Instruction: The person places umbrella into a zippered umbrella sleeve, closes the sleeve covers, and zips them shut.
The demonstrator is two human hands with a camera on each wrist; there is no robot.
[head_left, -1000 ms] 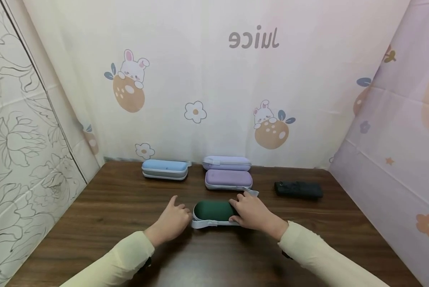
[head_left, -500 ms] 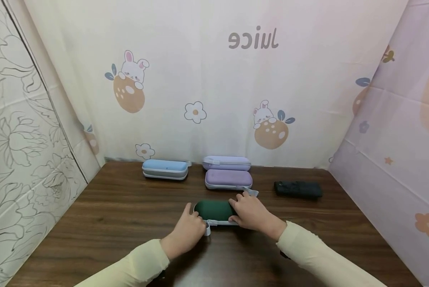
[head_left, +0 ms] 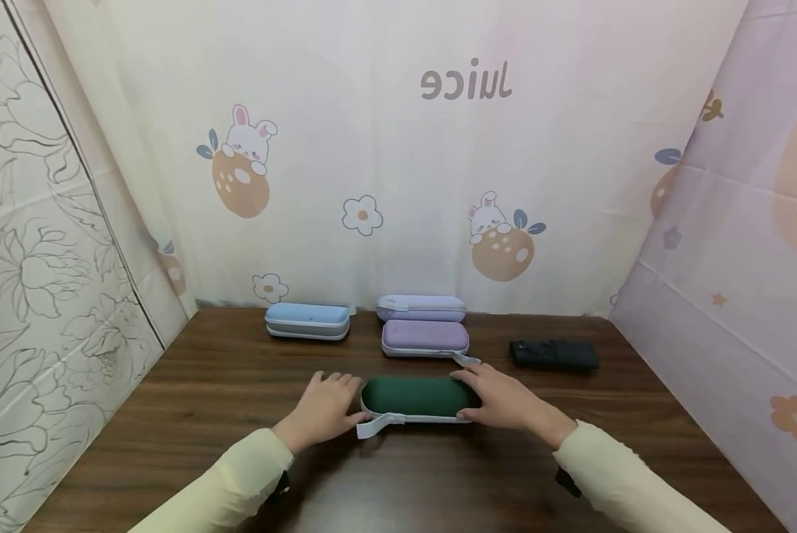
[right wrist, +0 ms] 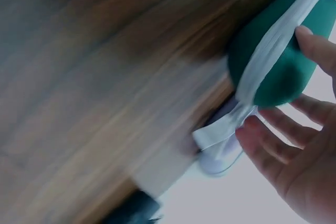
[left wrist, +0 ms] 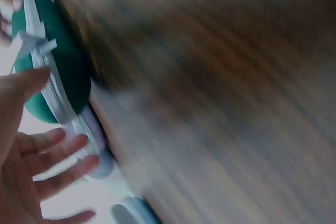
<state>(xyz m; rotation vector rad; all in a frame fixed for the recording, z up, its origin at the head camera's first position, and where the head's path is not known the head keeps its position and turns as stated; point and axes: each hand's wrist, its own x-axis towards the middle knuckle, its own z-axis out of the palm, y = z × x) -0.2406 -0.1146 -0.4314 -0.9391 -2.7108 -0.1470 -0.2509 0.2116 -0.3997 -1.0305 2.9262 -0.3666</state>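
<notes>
A green zip case (head_left: 414,396) lies lengthwise on the dark wooden table, with a pale zip band and a light strap (head_left: 374,425) at its front left. My left hand (head_left: 323,409) is beside its left end, fingers spread. In the left wrist view the thumb reaches over the case (left wrist: 76,74), and contact is unclear. At the other end is my right hand (head_left: 502,396), its thumb at the front and its fingers behind. The right wrist view shows that thumb against the green shell (right wrist: 286,80), the other fingers loosely extended around the end.
Behind the green case sits a purple case (head_left: 425,337), with a paler lilac case (head_left: 431,305) close behind it. A blue and grey case (head_left: 308,318) stands at back left. A black rolled pouch (head_left: 554,354) lies at right. A printed curtain (head_left: 371,163) hangs behind the table.
My left hand has drawn back leftward from the strap and spread its fingers; the strap now sticks out loose. My right hand has shifted right, loosening around the case end.
</notes>
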